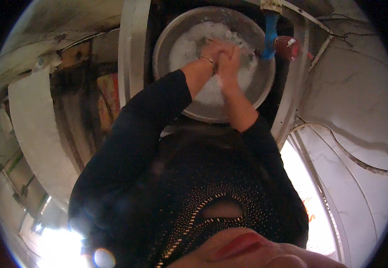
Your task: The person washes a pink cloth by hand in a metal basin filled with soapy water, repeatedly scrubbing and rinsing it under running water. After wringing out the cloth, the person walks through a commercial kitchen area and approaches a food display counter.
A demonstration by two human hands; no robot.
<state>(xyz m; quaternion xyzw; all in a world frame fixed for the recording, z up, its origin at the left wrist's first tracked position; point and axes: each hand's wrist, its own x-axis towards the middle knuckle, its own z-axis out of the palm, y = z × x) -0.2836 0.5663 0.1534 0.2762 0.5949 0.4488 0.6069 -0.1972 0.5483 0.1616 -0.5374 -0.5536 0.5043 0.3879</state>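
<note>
My left hand (210, 52), with a thin bracelet at the wrist, and my right hand (229, 62) meet over a wide round metal basin (161, 60). White suds and cloudy water (189, 47) fill much of the basin below them. The two hands touch and overlap, palms close against each other. Motion smears the fingers, so I cannot make out whether anything is between them. Both forearms come out of black sleeves pushed up below the elbows.
A blue tap (270, 33) with a red round part (287, 48) reaches over the basin's right rim. Pale metal edges (133, 49) frame the basin at left and right. A whitish wall (346, 85) stands at right, and a white sheet (39, 129) hangs at left.
</note>
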